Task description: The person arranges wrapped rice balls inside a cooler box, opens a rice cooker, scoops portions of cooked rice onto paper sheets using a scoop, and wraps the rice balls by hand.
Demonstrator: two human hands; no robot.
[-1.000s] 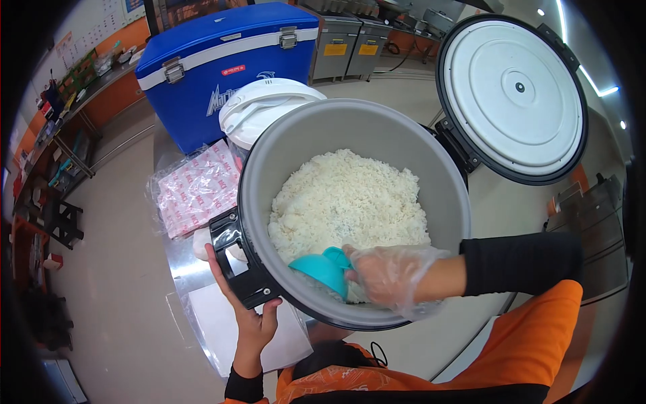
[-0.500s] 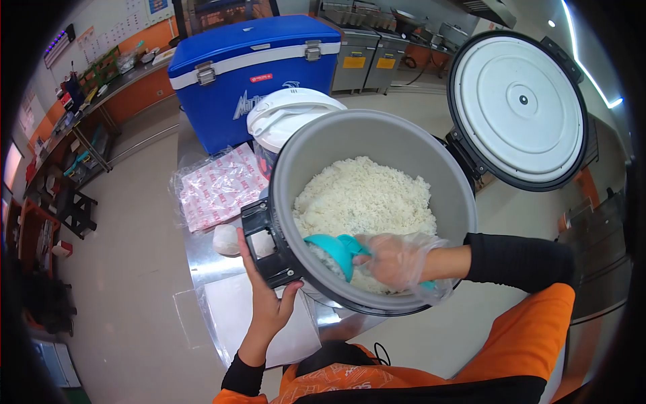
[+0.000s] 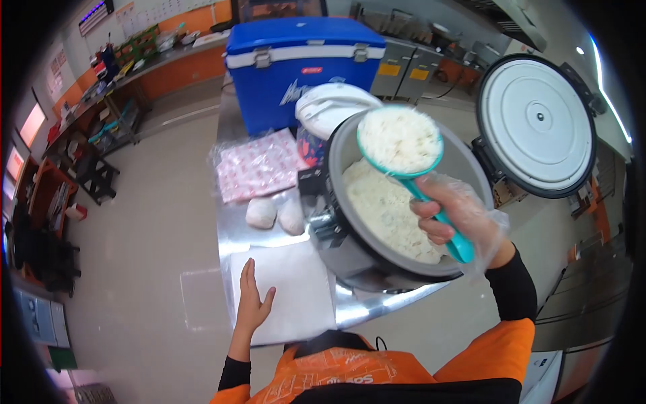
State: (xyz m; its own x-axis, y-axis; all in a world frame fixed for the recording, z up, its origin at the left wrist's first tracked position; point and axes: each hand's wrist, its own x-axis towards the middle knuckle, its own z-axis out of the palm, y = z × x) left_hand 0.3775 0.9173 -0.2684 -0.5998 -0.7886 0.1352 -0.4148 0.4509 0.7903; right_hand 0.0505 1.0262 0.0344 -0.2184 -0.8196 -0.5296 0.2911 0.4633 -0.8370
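In a clear plastic glove, my right hand (image 3: 461, 212) grips the handle of a teal scoop (image 3: 441, 215). Its bowl is heaped with white rice (image 3: 402, 140) and hangs above the rice cooker (image 3: 340, 172). Inside the grey pot, more cooked rice (image 3: 387, 209) shows. My left hand (image 3: 254, 301) is bare, fingers stretched out and holding nothing, over the left edge of a stack of white paper sheets (image 3: 293, 289). Two white wrapped bundles (image 3: 261, 213) lie just behind the paper.
The cooker's round lid (image 3: 538, 128) stands open at right. Behind are a blue cooler box (image 3: 269, 94), a white-lidded container (image 3: 336, 108) and a pink-and-white printed pack (image 3: 259, 165) in plastic. The metal table's left edge (image 3: 225, 249) borders tiled floor.
My right hand has lifted the scoop, full of rice, up out of the pot. My left hand has let go of the cooker's handle and moved over the paper. My view has shifted.
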